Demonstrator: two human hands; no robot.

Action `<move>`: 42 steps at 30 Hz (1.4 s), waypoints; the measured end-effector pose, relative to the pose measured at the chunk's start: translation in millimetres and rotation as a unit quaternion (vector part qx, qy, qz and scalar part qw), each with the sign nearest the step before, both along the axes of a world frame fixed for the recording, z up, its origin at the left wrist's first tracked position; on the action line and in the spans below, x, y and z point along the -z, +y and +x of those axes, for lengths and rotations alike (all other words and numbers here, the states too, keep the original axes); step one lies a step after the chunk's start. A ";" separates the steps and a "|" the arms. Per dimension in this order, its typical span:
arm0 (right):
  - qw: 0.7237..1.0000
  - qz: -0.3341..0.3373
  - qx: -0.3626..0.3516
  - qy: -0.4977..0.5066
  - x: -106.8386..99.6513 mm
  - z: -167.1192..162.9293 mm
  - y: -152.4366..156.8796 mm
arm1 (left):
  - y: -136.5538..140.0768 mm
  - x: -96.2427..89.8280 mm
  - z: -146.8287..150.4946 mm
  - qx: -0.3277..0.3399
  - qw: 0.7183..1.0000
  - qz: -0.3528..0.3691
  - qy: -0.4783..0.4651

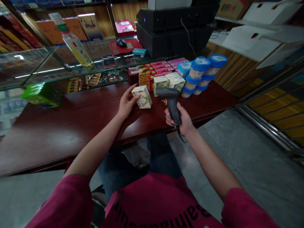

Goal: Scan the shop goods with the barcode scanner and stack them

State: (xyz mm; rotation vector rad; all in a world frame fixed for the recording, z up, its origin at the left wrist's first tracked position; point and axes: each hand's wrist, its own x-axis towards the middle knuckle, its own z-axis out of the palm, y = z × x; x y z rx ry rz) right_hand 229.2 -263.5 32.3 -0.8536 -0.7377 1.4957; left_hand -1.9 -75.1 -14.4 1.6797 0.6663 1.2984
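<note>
My left hand point(127, 103) grips a small white carton with green print point(142, 97) by its left side, thumb in front and fingers behind. The carton rests on the dark red wooden counter point(95, 122). In my right hand point(179, 118) is a black barcode scanner point(173, 101), held by its handle above the counter's front edge. Its head points left, and a cable hangs from the handle. Similar white cartons point(161, 83) stand just behind the scanner, partly covered by it.
Blue-lidded tubs point(200, 65) are stacked at the right, beside red boxes point(159, 68). A green pack point(42, 95) lies at the left. Behind are a glass case point(54, 68) with a bottle point(74, 46) on it and a black machine point(173, 38).
</note>
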 end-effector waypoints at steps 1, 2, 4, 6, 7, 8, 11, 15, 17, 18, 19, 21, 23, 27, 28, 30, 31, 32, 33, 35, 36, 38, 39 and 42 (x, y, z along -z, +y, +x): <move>1.000 0.001 -0.030 0.001 -1.6 -7.9 10.9 | 7.1 0.6 -15.1 -0.015 0.999 -0.033 -0.022; 0.998 0.001 -0.061 0.003 -2.7 -16.7 22.9 | 15.0 1.4 -30.4 -0.028 0.996 -0.064 -0.046; 0.993 0.000 -0.117 0.006 -3.6 -37.7 49.0 | 32.5 3.3 -61.0 -0.048 0.988 -0.109 -0.095; 0.988 -0.004 -0.155 0.011 -2.9 -62.2 74.7 | 51.1 5.9 -89.7 -0.074 0.979 -0.135 -0.133; 0.986 -0.007 -0.167 0.013 -2.0 -74.9 86.1 | 60.1 7.3 -102.6 -0.093 0.974 -0.144 -0.148; 0.984 -0.011 -0.176 0.016 -0.6 -87.1 95.9 | 68.4 8.9 -114.4 -0.112 0.969 -0.153 -0.161; 0.979 -0.027 -0.199 0.018 5.4 -115.2 112.9 | 87.0 13.7 -140.1 -0.165 0.952 -0.170 -0.195; 0.977 -0.017 -0.211 0.018 11.7 -121.5 112.9 | 90.9 14.4 -152.5 -0.221 0.957 -0.108 -0.156; 0.979 -0.012 -0.201 0.017 12.0 -115.7 110.6 | 83.5 10.6 -151.6 -0.273 0.959 -0.029 -0.076; 0.981 -0.013 -0.193 0.015 11.5 -112.7 110.0 | 78.3 8.1 -149.9 -0.302 0.953 0.011 -0.029; 0.983 -0.018 -0.185 0.013 10.9 -110.2 109.9 | 72.6 5.5 -147.8 -0.329 0.943 0.044 0.016; 0.985 -0.029 -0.168 0.010 9.7 -107.5 110.6 | 62.0 0.7 -143.6 -0.352 0.928 0.085 0.084; 0.987 -0.037 -0.159 0.005 9.0 -107.4 111.7 | 55.5 -2.8 -142.0 -0.332 0.931 0.099 0.115; 0.983 -0.047 -0.180 -0.010 8.4 -108.3 110.1 | 56.4 -7.4 -152.1 -0.222 0.965 0.064 0.122; 0.980 -0.047 -0.191 -0.016 8.3 -108.3 108.9 | 57.6 -8.4 -155.5 -0.186 0.975 0.040 0.118; 0.976 -0.041 -0.212 -0.030 8.3 -108.3 105.8 | 58.9 -9.6 -159.3 -0.106 0.988 -0.016 0.109; 0.974 -0.035 -0.219 -0.038 8.4 -108.5 104.2 | 59.0 -9.7 -158.6 -0.074 0.991 -0.041 0.101; 0.974 -0.028 -0.222 -0.044 8.6 -109.0 102.7 | 59.1 -9.2 -155.9 -0.057 0.993 -0.061 0.089; 0.973 -0.022 -0.222 -0.050 8.9 -109.7 101.2 | 59.5 -8.1 -151.3 -0.058 0.993 -0.073 0.074; 0.975 -0.012 -0.213 -0.060 9.4 -111.1 98.7 | 61.7 -4.2 -138.5 -0.110 0.989 -0.085 0.041; 0.976 -0.008 -0.206 -0.062 9.6 -111.6 97.6 | 63.8 -1.7 -131.5 -0.151 0.984 -0.091 0.026; 0.979 0.005 -0.193 -0.061 9.6 -111.9 95.7 | 68.9 3.4 -119.5 -0.229 0.967 -0.111 0.009; 0.981 0.013 -0.186 -0.060 9.4 -111.8 94.9 | 71.4 5.5 -115.2 -0.257 0.958 -0.125 0.005; 0.984 0.024 -0.170 -0.053 7.7 -111.8 93.1 | 75.1 7.7 -109.7 -0.298 0.941 -0.158 0.004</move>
